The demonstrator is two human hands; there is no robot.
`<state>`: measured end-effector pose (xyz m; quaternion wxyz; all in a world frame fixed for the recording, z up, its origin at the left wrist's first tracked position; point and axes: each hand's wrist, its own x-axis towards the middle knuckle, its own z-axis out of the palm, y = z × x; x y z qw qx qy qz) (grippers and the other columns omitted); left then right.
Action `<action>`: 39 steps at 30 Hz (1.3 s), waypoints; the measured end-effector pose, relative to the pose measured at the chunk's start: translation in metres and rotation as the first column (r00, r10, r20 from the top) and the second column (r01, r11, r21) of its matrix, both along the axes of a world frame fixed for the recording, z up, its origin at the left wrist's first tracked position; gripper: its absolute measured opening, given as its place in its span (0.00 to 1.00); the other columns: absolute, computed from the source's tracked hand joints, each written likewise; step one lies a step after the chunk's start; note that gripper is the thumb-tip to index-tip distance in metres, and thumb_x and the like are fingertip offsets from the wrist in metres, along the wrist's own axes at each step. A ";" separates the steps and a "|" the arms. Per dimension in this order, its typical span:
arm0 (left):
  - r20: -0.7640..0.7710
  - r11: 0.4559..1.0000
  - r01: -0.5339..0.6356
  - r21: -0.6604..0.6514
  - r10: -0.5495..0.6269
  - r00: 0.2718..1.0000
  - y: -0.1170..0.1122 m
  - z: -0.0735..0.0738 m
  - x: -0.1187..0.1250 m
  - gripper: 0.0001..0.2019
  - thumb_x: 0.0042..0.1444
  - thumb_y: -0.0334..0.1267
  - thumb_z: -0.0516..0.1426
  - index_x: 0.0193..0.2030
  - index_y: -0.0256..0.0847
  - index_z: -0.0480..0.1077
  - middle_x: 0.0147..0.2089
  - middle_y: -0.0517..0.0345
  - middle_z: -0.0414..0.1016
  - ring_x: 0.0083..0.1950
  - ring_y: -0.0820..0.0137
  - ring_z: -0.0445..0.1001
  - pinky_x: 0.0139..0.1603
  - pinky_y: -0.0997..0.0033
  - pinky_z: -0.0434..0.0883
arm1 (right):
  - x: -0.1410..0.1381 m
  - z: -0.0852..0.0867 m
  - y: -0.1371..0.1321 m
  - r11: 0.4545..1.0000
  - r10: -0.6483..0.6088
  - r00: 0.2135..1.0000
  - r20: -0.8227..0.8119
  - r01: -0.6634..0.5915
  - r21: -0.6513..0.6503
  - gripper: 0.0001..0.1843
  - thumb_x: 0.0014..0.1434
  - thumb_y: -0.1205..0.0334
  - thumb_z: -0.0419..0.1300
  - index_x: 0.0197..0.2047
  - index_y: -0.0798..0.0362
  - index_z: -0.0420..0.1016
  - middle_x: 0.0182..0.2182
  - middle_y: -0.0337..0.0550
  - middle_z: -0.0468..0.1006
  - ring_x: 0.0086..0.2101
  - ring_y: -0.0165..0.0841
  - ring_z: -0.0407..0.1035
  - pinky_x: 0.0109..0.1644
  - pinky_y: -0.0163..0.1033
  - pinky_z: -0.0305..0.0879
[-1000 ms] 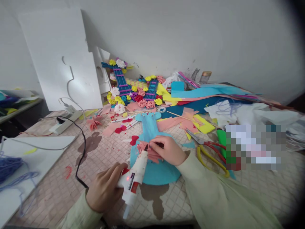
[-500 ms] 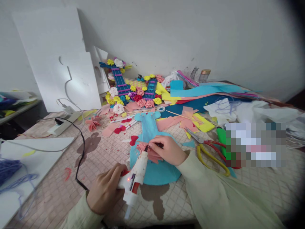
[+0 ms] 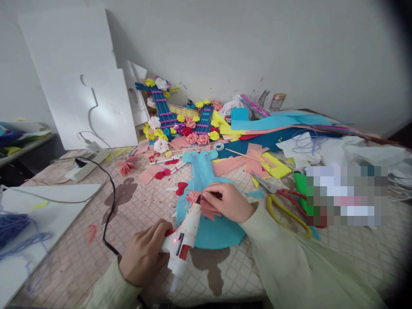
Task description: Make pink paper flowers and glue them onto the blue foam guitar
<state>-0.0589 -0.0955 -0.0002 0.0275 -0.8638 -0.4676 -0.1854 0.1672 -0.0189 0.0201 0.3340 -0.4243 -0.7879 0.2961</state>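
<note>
A: Where to look for the pink paper [image 3: 210,212]?
B: On the blue guitar-shaped piece [image 3: 219,236], partly under the right hand [image 3: 230,201], fingertips pinched together there, impossible to tell on what
A: Likely to handle how?
B: Probably light, soft, easily crushed; best taken by an outer edge
A: And the glue gun [image 3: 185,244]?
B: Gripped in the left hand [image 3: 144,253], fingers wrapped round; probably rigid, hot towards the nozzle [image 3: 198,201], so best held well behind

Plain, loose, pale green long sleeves [image 3: 299,253], softly creased, leave the fingers [image 3: 158,234] bare
</note>
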 end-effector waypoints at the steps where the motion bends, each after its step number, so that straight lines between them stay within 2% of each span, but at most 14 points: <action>1: 0.000 1.000 0.008 -0.003 -0.008 1.000 0.000 0.000 0.000 0.19 0.34 0.23 0.43 0.36 0.42 0.56 0.29 0.61 0.69 0.24 0.71 0.70 0.24 0.74 0.64 | 0.000 0.000 0.000 1.000 0.000 1.000 -0.001 0.000 0.002 0.12 0.56 0.67 0.51 0.25 0.57 0.73 0.24 0.40 0.73 0.27 0.28 0.65 0.30 0.33 0.57; 7: 0.000 1.000 0.004 -0.004 -0.004 1.000 0.000 -0.004 -0.004 0.12 0.43 0.26 0.46 0.36 0.42 0.57 0.28 0.61 0.69 0.24 0.71 0.69 0.23 0.74 0.64 | 0.000 -0.001 0.000 1.000 -0.006 1.000 -0.013 0.006 -0.005 0.12 0.56 0.67 0.51 0.26 0.56 0.73 0.26 0.40 0.74 0.28 0.28 0.66 0.31 0.33 0.58; 25: 0.038 0.999 -0.006 0.040 0.005 0.999 0.000 -0.003 -0.009 0.10 0.46 0.28 0.48 0.37 0.41 0.58 0.29 0.60 0.70 0.24 0.72 0.71 0.23 0.76 0.64 | 0.000 0.000 0.000 0.999 -0.023 1.000 -0.017 0.022 -0.041 0.11 0.55 0.67 0.52 0.28 0.56 0.75 0.27 0.41 0.76 0.30 0.29 0.68 0.34 0.33 0.60; 35: 0.050 0.998 -0.001 0.060 -0.002 0.999 0.000 -0.004 -0.012 0.07 0.49 0.31 0.49 0.37 0.41 0.58 0.28 0.59 0.71 0.23 0.72 0.71 0.22 0.76 0.65 | 0.000 0.001 0.000 0.999 -0.030 0.999 0.013 0.030 -0.024 0.11 0.55 0.68 0.53 0.28 0.56 0.76 0.26 0.41 0.75 0.29 0.29 0.67 0.33 0.32 0.59; 39: 0.117 0.998 -0.021 0.058 0.014 0.993 0.000 -0.005 -0.014 0.09 0.50 0.34 0.50 0.40 0.41 0.61 0.30 0.58 0.73 0.25 0.71 0.73 0.23 0.76 0.66 | 0.000 0.000 0.001 0.998 -0.059 0.998 0.022 0.059 0.020 0.10 0.54 0.69 0.53 0.28 0.56 0.75 0.27 0.42 0.75 0.30 0.29 0.67 0.34 0.33 0.60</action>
